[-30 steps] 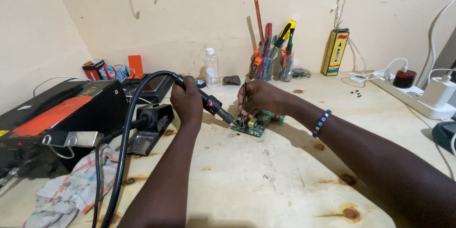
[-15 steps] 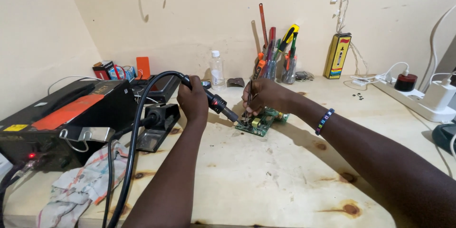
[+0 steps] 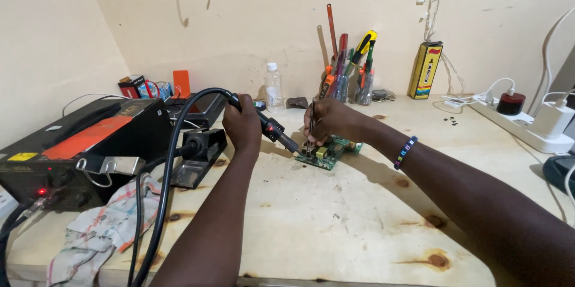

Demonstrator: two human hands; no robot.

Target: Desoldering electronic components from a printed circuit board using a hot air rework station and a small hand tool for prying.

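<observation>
Bench: a pale wooden table (image 3: 335,227) with dark knots fills the lower half of the frame, against a cream wall.
Station: a black box with an orange top (image 3: 84,152) sits at the left edge, a small red light on its front; a checked cloth (image 3: 102,233) lies crumpled just below it.
Power strip: a white strip (image 3: 527,125) with plugs runs along the right edge.
Tool holder: a cluster of screwdrivers (image 3: 350,68) stands upright at upper centre, a clear plastic bottle (image 3: 274,86) just left of it, a yellow box (image 3: 425,70) to its right.
Left hand (image 3: 242,125): centre of frame, fingers wrapped tight around the black hot-air handle (image 3: 272,128), whose nozzle slants down to the board; its thick hose (image 3: 173,161) arcs away to the lower left.
Right hand (image 3: 332,122): just right of centre, fingertips pinching thin tweezers (image 3: 311,128), held upright with tips on the board.
Circuit board (image 3: 332,152): green, flat on the table at centre, under both tools.
</observation>
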